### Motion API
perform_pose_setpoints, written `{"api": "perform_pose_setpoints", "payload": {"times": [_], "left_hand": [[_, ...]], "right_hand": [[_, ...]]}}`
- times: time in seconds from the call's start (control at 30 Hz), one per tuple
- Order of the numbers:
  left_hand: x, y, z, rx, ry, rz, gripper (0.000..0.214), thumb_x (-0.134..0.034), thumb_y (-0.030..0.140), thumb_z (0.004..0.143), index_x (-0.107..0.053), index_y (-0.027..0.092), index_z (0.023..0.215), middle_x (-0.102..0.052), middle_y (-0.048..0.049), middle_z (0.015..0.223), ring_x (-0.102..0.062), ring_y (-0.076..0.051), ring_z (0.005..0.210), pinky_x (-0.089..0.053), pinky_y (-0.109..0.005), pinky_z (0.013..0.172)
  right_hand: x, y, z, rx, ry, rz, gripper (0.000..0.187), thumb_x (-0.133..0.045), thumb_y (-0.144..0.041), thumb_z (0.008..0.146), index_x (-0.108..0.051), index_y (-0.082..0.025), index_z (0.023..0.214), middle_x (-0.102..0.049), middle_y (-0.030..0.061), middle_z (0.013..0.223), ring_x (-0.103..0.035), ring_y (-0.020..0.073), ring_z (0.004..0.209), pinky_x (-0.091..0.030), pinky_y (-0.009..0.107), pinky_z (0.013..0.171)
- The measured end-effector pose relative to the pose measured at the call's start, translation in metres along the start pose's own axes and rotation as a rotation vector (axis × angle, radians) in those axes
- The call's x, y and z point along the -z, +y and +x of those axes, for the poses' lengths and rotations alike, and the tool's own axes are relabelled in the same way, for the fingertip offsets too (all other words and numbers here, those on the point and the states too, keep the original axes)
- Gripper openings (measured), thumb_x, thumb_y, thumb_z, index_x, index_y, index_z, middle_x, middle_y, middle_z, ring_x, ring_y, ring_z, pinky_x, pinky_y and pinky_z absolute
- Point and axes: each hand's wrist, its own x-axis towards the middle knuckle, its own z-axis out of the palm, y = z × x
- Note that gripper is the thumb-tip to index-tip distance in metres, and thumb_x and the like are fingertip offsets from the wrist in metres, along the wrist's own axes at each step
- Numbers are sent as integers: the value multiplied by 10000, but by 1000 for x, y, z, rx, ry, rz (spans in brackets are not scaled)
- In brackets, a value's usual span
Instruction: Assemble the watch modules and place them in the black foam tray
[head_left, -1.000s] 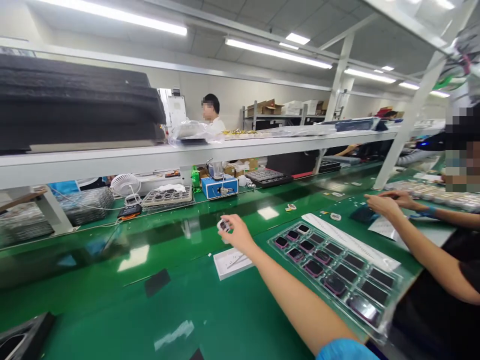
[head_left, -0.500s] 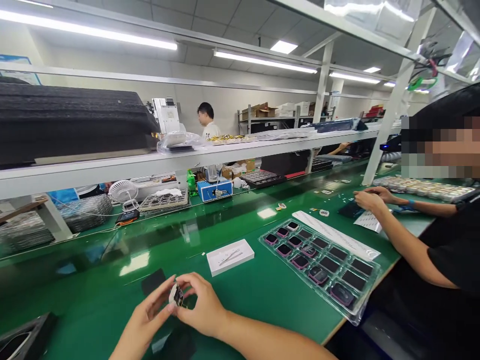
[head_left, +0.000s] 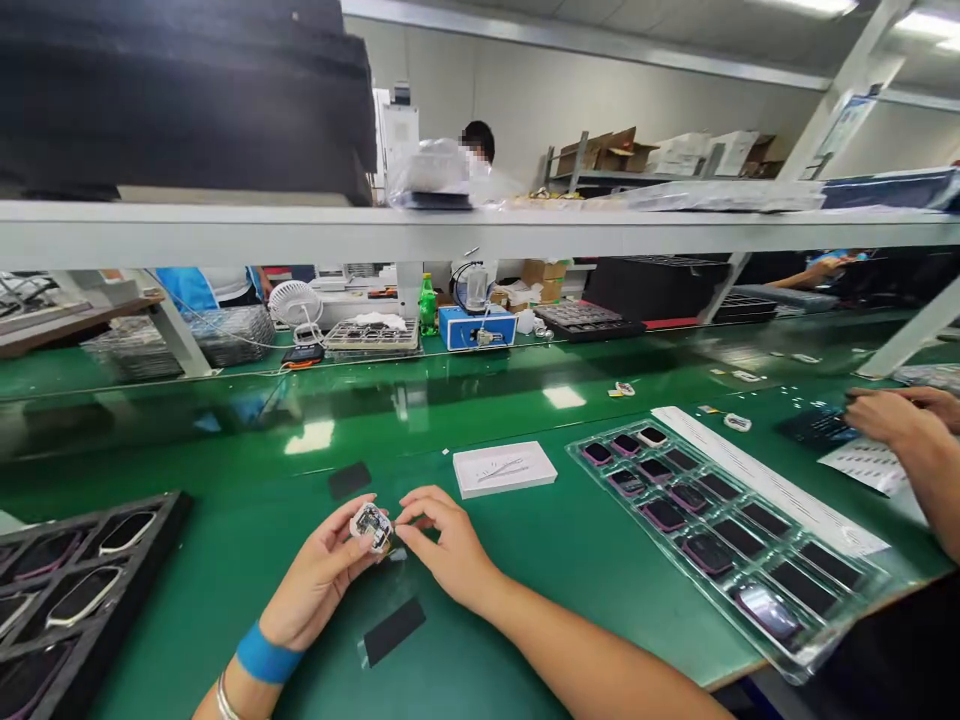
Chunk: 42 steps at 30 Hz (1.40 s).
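Observation:
My left hand (head_left: 330, 560) grips a small white smartwatch case (head_left: 371, 528) by its edge, thumb in front and fingers behind. Its open side faces me, showing a circuit board and small parts. At the case's right edge, the thumb and forefinger of my right hand (head_left: 446, 545) are pinched together; what lies between them is too small to make out. Below the hands, a black rectangular sheet (head_left: 395, 632) with a clear tab lies on the green table (head_left: 480, 640). Another dark piece (head_left: 349, 480) lies just beyond the left hand.
A white box (head_left: 504, 470) with tweezers on top stands ahead. To the right, a clear tray (head_left: 720, 540) holds several watch fronts and black pads, beside a long white strip (head_left: 772, 480). A black foam tray (head_left: 161, 540) is at left. A co-worker's hands (head_left: 900, 420) work at far right.
My view has turned right and down. The watch case has been turned so its inside faces me. My right hand has shifted from around the case to a pinch at its right edge.

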Motion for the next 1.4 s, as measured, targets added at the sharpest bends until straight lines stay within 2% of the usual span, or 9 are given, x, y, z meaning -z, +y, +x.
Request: {"api": "perform_pose_setpoints", "payload": {"times": [0.33, 0.5, 0.87, 1.0, 1.1, 1.17, 1.27, 1.33, 1.4], "left_hand": [[0, -8, -2, -113, -106, 149, 426, -794, 170, 555, -652, 197, 956, -668, -44, 887, -592, -157, 774, -492, -241, 704], [-1, -10, -2, -171, -62, 161, 430, -795, 194, 544, -651, 183, 950, -661, -58, 904, -582, -173, 791, -485, -258, 711], [-8, -10, -5, -104, -52, 76, 480, -769, 201, 599, -590, 218, 1043, -641, -40, 894, -590, -161, 786, -483, -231, 694], [-2, -7, -2, -66, -48, 10, 413, -747, 209, 642, -584, 205, 1022, -631, -55, 955, -603, -178, 827, -512, -275, 730], [3, -6, 0, -60, -53, -26, 362, -731, 206, 668, -590, 202, 1001, -627, -58, 985, -611, -185, 854, -521, -285, 747], [4, -5, 0, -66, -64, -54, 341, -721, 202, 681, -595, 204, 997, -628, -55, 988, -612, -184, 865, -523, -289, 762], [5, -6, -1, -66, -78, -91, 329, -717, 199, 684, -607, 208, 994, -633, -53, 981, -613, -187, 867, -530, -294, 759], [7, -6, -1, -69, -85, -110, 336, -721, 203, 678, -612, 212, 996, -635, -53, 978, -614, -184, 850, -536, -295, 739], [9, -6, -1, -76, -98, -128, 348, -729, 202, 667, -615, 215, 995, -635, -52, 971, -613, -177, 828, -539, -290, 717]], "right_hand": [[-4, -7, -6, 49, -71, -17, 72, -630, -160, 747, -653, -218, 785, -594, 24, 922, -591, 138, 888, -484, 279, 824], [-2, -8, -6, 63, -80, -70, 58, -631, -162, 751, -641, -215, 774, -596, 24, 914, -584, 141, 891, -477, 279, 817], [-1, -11, -7, 196, -153, -293, 74, -580, -155, 799, -558, -216, 836, -549, 36, 990, -498, 168, 991, -401, 334, 904], [20, -6, 5, 241, 16, -433, 56, -490, -190, 855, -534, -200, 821, -558, 53, 915, -506, 179, 923, -419, 322, 834], [52, 6, 21, 103, 223, -600, 93, -473, -170, 841, -549, -204, 799, -586, 42, 797, -526, 191, 805, -429, 330, 745], [67, 14, 28, 17, 271, -689, 131, -479, -128, 803, -579, -207, 833, -615, 47, 814, -541, 208, 816, -435, 356, 749], [61, 19, 25, -14, 102, -666, 182, -493, -123, 792, -632, -217, 860, -657, 42, 850, -578, 206, 833, -452, 366, 775], [41, 17, 13, 61, -188, -575, 160, -548, -177, 794, -657, -238, 895, -680, 28, 882, -602, 196, 853, -464, 349, 796], [17, 16, 0, 177, -452, -521, 272, -639, -247, 752, -635, -265, 1023, -660, 30, 1057, -575, 223, 1014, -431, 378, 900]]}}
